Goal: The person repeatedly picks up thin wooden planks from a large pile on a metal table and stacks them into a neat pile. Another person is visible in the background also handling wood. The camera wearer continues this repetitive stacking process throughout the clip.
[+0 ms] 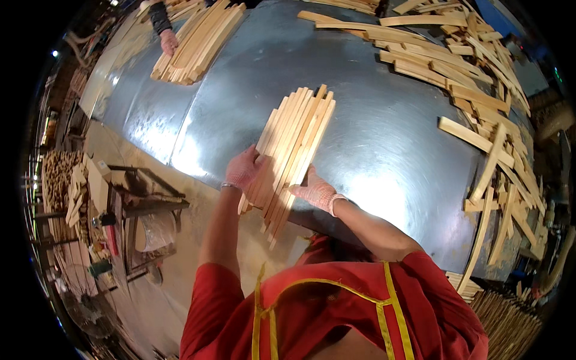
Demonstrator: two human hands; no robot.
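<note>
A bundle of pale wooden strips (295,133) lies lengthwise in front of me, its near ends reaching past the table's front edge. Their ends are uneven, some sticking out farther than others. My left hand (246,174), in a pinkish knit glove, is closed around the bundle's left side. On the right side my right hand (315,190), gloved alike, grips the strips with its thumb near their top. The bundle rests between both hands over the shiny metal table (252,78).
Loose wooden strips (444,60) lie in a messy heap along the table's right side. At the far left, a co-worker's gloved hand (168,42) touches another stack of strips (198,48). A wooden stand (150,207) is on the floor at left, near stacked wood (60,174).
</note>
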